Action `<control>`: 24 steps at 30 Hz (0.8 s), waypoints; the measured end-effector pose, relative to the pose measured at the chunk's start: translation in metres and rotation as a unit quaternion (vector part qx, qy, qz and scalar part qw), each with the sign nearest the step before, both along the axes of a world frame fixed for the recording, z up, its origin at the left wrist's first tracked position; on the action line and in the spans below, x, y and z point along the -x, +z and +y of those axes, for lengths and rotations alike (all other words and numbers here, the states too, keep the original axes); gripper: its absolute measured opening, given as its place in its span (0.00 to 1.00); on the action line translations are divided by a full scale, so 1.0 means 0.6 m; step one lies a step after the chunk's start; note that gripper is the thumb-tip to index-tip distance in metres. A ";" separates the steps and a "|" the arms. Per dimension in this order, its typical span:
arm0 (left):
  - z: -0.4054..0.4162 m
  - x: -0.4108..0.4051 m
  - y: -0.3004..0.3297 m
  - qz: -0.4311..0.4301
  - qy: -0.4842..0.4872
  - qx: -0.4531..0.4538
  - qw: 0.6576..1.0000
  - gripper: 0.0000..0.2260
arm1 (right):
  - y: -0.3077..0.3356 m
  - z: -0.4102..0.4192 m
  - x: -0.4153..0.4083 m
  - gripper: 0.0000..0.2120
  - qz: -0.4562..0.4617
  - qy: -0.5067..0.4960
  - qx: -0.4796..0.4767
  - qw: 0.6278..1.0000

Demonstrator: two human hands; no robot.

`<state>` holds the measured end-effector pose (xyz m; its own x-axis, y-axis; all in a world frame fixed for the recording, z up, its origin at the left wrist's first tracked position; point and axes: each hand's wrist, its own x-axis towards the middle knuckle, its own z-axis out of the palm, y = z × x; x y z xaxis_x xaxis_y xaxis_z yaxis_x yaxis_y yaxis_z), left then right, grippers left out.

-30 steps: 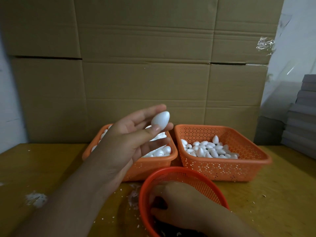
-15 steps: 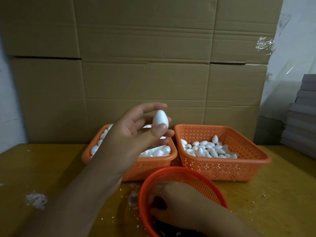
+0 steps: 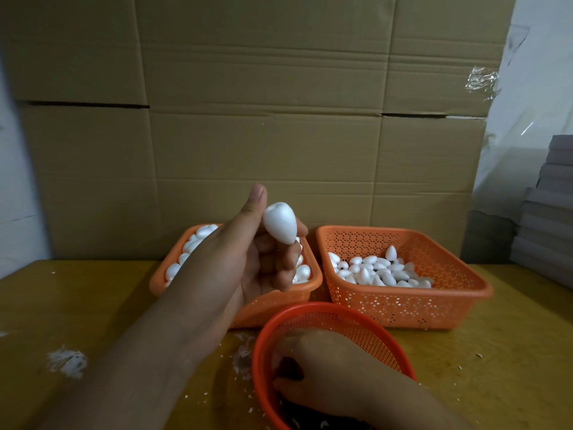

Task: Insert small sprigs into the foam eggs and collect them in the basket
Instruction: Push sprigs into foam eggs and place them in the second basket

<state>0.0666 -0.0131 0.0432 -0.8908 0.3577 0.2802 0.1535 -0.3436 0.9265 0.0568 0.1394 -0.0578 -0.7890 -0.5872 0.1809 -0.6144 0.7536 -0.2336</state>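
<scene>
Red round basket [image 3: 400,346] nearest, right hand [image 3: 319,377] digging inside, grip unclear. Above it, left hand [image 3: 260,259] pinching foam egg [image 3: 279,223], dimpled end up. Suggest: sprig straight into dimple, gentle push. Farther: two orange baskets [image 3: 459,274] of eggs.

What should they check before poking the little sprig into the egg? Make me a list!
1. Egg held firmly: ok, the left hand grips the foam egg in its fingers.
2. Blunt end reachable: ok, it points up, uncovered.
3. Sprig picked up: cannot tell, the right hand is down inside the round red basket, its fingers hidden.
4. Sprig at the egg: not ok, the hands are apart.
5. Room for finished eggs: ok, the right orange basket is only partly filled.
</scene>
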 end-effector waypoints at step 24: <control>-0.001 -0.006 -0.005 0.006 -0.053 -0.093 0.994 0.14 | -0.001 0.002 0.002 0.10 -0.004 0.003 -0.003 1.000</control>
<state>0.0701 -0.0135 0.0401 -0.8470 0.3898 0.3615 0.1190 -0.5237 0.8435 0.0555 0.1406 -0.0585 -0.7873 -0.5926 0.1702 -0.6165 0.7520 -0.2335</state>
